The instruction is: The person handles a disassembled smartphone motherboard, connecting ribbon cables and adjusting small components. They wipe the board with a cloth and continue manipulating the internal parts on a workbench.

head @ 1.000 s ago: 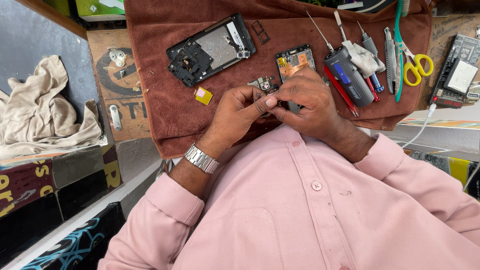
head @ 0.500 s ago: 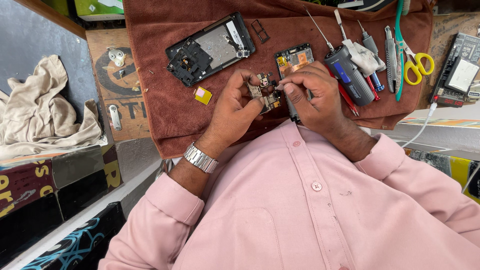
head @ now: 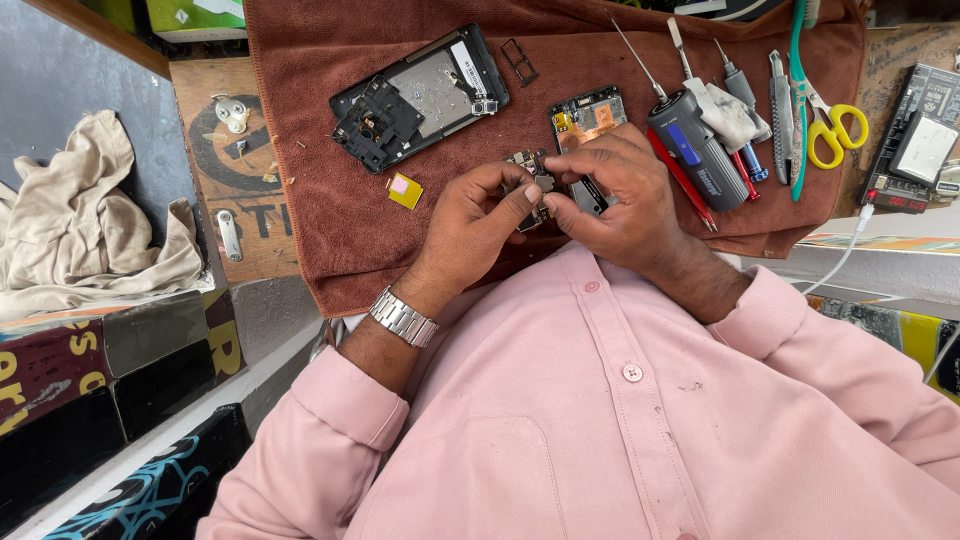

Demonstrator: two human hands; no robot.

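Both hands were over the brown towel (head: 330,240) on the worktop. The left hand (head: 480,225) was closed, thumb and forefinger pinching a small circuit board (head: 532,185); the right hand (head: 620,195) was curled about the board's other edge, with a slim dark tool (head: 592,190) lying across its fingers.

As judged from the layout, disassembly was well advanced. The opened phone housing (head: 420,95) lay beyond the left hand, stripped of its board. A second board with a copper-coloured patch (head: 585,115) sat just beyond the right hand's knuckles. A card tray (head: 520,60) and a small yellow part (head: 405,190) lay loose near the left hand. Nothing had been refitted; work on the held board appeared unfinished.

An electric screwdriver (head: 695,150), hand drivers and yellow-handled scissors (head: 830,130) lay off to the right hand's far side.
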